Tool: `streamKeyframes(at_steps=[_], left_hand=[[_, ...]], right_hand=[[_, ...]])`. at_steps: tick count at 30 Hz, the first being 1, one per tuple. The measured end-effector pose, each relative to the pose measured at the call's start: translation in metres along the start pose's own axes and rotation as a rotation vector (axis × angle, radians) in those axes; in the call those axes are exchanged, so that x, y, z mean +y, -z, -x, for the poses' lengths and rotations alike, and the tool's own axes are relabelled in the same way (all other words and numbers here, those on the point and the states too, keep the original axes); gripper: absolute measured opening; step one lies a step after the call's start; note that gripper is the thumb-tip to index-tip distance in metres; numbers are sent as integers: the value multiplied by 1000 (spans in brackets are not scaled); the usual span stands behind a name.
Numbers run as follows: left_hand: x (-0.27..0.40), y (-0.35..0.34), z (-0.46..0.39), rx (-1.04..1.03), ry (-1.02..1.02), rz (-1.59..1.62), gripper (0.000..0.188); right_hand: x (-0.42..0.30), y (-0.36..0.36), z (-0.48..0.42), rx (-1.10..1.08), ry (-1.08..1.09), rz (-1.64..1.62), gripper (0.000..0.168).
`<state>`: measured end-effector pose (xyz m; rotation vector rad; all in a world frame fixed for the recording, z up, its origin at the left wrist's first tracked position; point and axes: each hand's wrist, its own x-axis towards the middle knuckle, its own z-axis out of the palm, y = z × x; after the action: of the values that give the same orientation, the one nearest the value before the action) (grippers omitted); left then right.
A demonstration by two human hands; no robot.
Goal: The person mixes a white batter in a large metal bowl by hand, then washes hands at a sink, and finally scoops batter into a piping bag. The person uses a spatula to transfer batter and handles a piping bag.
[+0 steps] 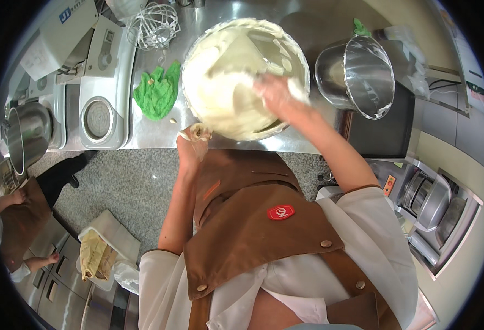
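Observation:
A large metal mixing bowl point(308, 68) stands in front of me, with pale, creamy batter or cream point(221, 82) filling much of it and coating its rim. My left hand point(193, 140) is curled against the bowl's near left rim; it seems to wear a thin clear glove smeared with cream. Over the bowl's right half, my right hand point(276, 95) reaches into the cream with its fingers bent. Motion blurs this hand, and I cannot tell whether it holds a tool. Some cream covers its fingers.
Left of the bowl lie a green cloth point(156, 93) and a cream-coated wire whisk attachment point(154, 27). A stand mixer point(66, 37) is farther left. At right, an empty metal bowl point(368, 76) lies tipped beside a dark tray point(384, 132). Another person point(23, 214) stands at far left.

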<state>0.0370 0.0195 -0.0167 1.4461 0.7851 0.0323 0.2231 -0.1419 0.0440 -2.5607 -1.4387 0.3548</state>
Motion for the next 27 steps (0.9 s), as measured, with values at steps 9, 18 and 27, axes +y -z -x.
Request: streamKeyframes(at_steps=[9, 18, 27], left_hand=[[-7, -1, -1, 26, -32, -83, 5], [-6, 1, 0, 38, -23, -83, 6], [-4, 1, 0, 17, -28, -198, 8]], right_hand=[[34, 22, 57, 115, -330, -21, 34], [88, -64, -49, -77, -215, 381, 29], [6, 2, 20, 65, -162, -217, 45]])
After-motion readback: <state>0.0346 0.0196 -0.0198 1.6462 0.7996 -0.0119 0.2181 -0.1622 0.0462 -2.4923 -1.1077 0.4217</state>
